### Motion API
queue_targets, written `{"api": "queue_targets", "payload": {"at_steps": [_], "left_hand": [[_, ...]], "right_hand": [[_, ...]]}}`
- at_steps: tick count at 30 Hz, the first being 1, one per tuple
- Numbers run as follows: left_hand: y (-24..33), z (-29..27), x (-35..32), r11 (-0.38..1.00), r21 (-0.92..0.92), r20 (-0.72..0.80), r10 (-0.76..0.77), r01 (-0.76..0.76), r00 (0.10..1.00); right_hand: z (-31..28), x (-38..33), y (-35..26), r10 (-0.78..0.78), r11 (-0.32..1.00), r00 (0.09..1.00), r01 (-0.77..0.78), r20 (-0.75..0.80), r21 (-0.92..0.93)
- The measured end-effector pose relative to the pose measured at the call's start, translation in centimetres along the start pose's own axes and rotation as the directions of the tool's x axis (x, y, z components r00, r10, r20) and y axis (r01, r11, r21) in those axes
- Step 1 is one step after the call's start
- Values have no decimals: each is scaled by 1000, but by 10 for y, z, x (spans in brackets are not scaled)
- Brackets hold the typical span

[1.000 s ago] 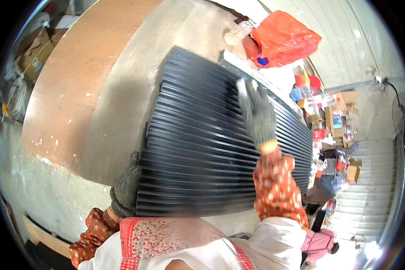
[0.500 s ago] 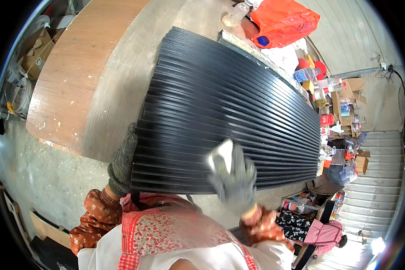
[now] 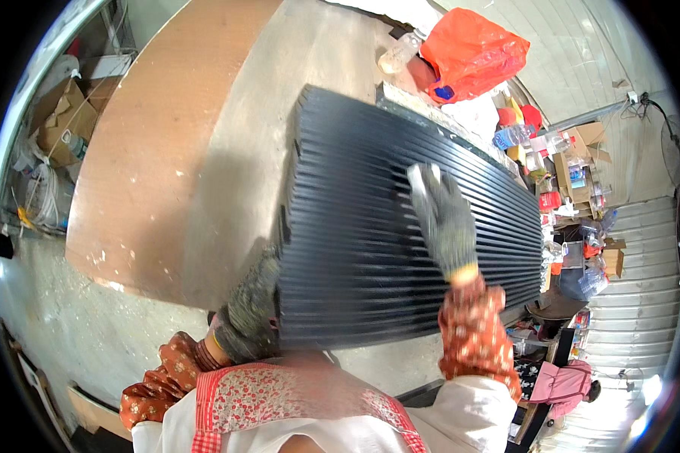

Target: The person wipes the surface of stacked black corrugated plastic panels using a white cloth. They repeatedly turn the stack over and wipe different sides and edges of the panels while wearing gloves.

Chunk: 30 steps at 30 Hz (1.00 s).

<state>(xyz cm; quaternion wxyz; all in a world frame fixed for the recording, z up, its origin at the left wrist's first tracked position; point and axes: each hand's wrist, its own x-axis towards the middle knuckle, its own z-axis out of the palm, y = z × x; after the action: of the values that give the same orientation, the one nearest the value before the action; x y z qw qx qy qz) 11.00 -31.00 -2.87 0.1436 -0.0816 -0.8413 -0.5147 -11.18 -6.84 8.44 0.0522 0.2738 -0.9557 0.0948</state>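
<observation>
Head view: black ribbed panel (image 3: pixel 355 257) lies directly before the body. Right hand (image 3: pixel 447 226), gloved, over its middle, fingers drawn together, apparently pinching a white piece (image 3: pixel 415 180) against the ribs. Left hand (image 3: pixel 251 317), also gloved, at the panel's near left edge; cannot tell whether it grips or merely rests. Judgement: light, even strokes following the grooves should suit, white piece kept flat, left hand steadying the edge. Materials: panel dark, faintly glossy, long parallel ridges, stepped left side; gloves grey knit, fuzzy; table (image 3: pixel 147 158) smooth brown board, pale-flecked; red bag (image 3: pixel 480 57) thin, crinkled plastic.
</observation>
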Motion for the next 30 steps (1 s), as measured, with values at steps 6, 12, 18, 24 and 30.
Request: {"api": "queue_targets", "payload": {"at_steps": [6,12,18,24,30], "left_hand": [[-17,-11,40,617,83,266,743,-783,614],[-28,-10,59,443,17,459,793,-896,400],[-49,-5,62,142,101,529,830,-985,174],[-42,-3,48,173,77,678,713,-982,179],[-55,-5,59,332,-96,360,891,-939,278]], "right_hand": [[40,146,-32,270,941,963,-265,-4,-209],[40,32,-47,146,968,989,-137,25,-209],[3,-209,-106,396,860,873,-243,286,-449],[-4,-207,-118,491,776,866,-382,100,-502],[15,66,-64,83,858,995,-40,62,-512]]}}
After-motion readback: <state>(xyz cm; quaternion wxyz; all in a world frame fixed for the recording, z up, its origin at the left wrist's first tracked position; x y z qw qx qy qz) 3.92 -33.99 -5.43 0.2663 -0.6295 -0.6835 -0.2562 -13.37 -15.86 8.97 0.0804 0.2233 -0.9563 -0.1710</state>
